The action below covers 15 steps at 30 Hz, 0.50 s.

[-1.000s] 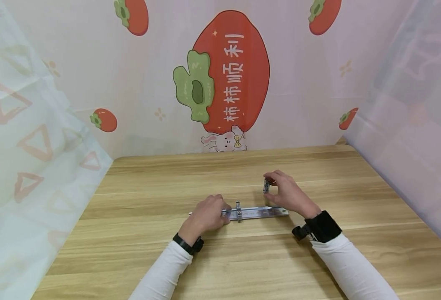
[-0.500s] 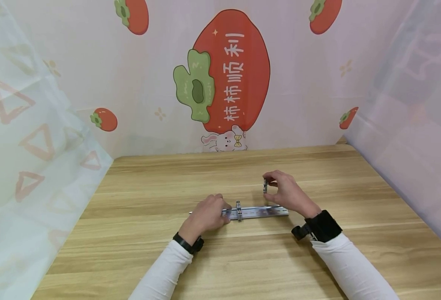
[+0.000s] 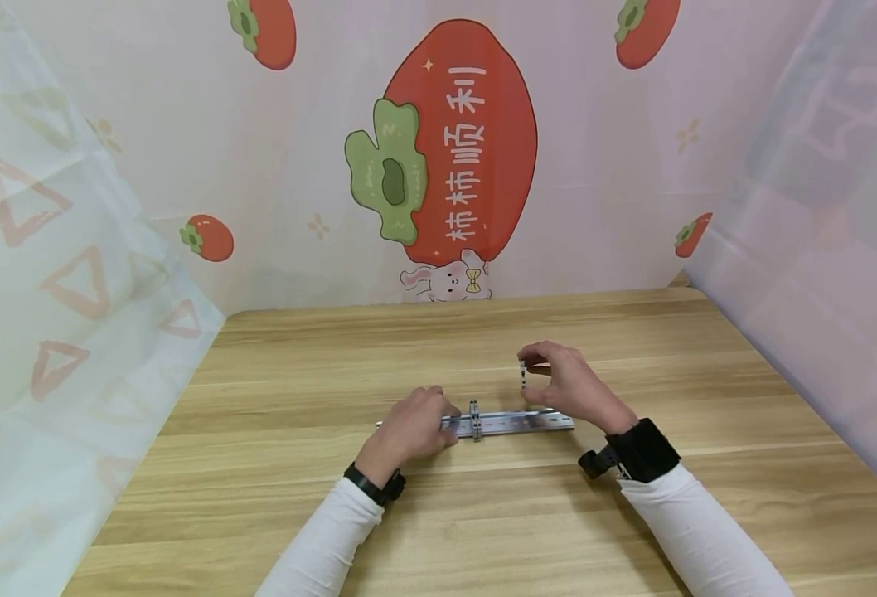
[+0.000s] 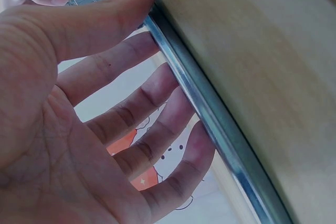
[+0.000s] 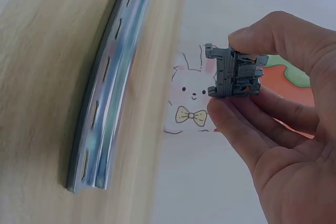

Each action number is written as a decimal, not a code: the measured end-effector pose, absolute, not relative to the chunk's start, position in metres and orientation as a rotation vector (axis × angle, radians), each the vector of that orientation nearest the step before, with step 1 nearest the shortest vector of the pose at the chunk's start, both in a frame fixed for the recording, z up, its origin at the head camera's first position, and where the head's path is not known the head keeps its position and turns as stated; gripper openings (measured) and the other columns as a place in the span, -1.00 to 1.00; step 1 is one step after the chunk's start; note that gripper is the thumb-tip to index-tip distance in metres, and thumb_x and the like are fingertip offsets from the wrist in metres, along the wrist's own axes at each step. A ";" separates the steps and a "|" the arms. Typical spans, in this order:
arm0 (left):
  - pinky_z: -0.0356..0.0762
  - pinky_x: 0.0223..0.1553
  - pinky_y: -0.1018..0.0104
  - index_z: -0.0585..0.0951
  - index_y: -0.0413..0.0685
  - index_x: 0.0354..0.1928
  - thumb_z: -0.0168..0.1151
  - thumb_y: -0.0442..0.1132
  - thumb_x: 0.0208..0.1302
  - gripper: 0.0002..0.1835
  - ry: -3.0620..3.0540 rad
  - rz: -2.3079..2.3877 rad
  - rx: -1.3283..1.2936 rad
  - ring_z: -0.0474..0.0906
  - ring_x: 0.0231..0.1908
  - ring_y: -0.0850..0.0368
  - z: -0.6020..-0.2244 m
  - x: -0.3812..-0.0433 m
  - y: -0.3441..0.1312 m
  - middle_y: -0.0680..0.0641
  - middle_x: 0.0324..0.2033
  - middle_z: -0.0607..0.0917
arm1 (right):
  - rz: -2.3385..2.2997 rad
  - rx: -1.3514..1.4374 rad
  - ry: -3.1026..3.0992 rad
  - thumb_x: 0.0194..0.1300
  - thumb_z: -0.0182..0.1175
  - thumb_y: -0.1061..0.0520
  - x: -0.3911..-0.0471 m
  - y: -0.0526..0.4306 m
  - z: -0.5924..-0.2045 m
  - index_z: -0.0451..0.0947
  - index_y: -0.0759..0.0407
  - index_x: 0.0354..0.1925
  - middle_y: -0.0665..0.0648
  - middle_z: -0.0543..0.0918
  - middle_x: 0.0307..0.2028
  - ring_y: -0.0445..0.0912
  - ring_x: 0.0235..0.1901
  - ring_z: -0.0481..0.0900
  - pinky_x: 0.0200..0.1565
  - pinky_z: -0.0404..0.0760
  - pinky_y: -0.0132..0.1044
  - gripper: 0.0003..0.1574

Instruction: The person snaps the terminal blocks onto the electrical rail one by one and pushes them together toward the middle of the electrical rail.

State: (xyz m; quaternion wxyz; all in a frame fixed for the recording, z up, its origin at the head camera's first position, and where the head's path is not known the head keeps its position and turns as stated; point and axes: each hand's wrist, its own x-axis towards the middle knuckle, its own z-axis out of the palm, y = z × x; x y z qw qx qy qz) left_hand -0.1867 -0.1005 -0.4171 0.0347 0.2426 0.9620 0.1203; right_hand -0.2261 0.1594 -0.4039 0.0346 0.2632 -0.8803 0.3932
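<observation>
A slotted metal DIN rail [image 3: 520, 423] lies lengthwise across the table, with a grey terminal block [image 3: 475, 420] seated on it near the middle. My left hand [image 3: 414, 421] grips the rail just left of that block; in the left wrist view the thumb is on one side of the rail [image 4: 197, 87] and the fingertips are along the other. Above the rail's right part, my right hand [image 3: 574, 386] pinches a second grey terminal block [image 5: 226, 72] between thumb and fingers. Its open-clawed side faces away from the palm, and it appears edge-on in the head view.
The wood-grain table [image 3: 438, 531] reaches back to a printed curtain [image 3: 297, 166] with persimmons and a rabbit. More sheets hang along the left and right sides. A black wrist strap with a camera [image 3: 597, 463] sits on the right wrist, close over the table.
My right hand has shifted slightly left and turned its terminal block from showing its flat side to a narrow edge. My left hand and the rail have stayed put.
</observation>
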 end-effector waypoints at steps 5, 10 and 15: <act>0.31 -0.43 0.35 0.67 0.02 -0.12 0.37 -0.07 -0.01 -0.64 2.956 0.374 0.751 0.34 -0.39 0.17 -0.418 -0.187 -0.101 0.06 -0.35 0.49 | 1.291 0.830 -2.700 -0.08 0.38 0.23 -0.225 0.157 -0.403 0.42 0.22 0.03 0.14 0.51 -0.05 0.00 -0.03 0.52 -0.05 0.45 -0.17 -0.36; 0.31 -0.43 0.34 0.66 0.03 -0.10 0.36 -0.07 0.00 -0.63 2.956 0.375 0.742 0.34 -0.38 0.17 -0.418 -0.187 -0.101 0.06 -0.34 0.49 | 1.351 0.851 -2.708 -0.06 0.38 0.21 -0.224 0.155 -0.402 0.43 0.17 0.03 0.13 0.52 -0.05 -0.02 -0.02 0.52 -0.03 0.44 -0.13 -0.37; 0.31 -0.43 0.34 0.66 0.02 -0.10 0.36 -0.07 0.00 -0.63 2.953 0.379 0.735 0.34 -0.38 0.16 -0.418 -0.187 -0.101 0.04 -0.33 0.50 | 1.410 0.863 -2.711 -0.05 0.38 0.17 -0.224 0.155 -0.403 0.43 0.15 0.04 0.12 0.52 -0.04 -0.03 -0.02 0.51 -0.01 0.42 -0.09 -0.37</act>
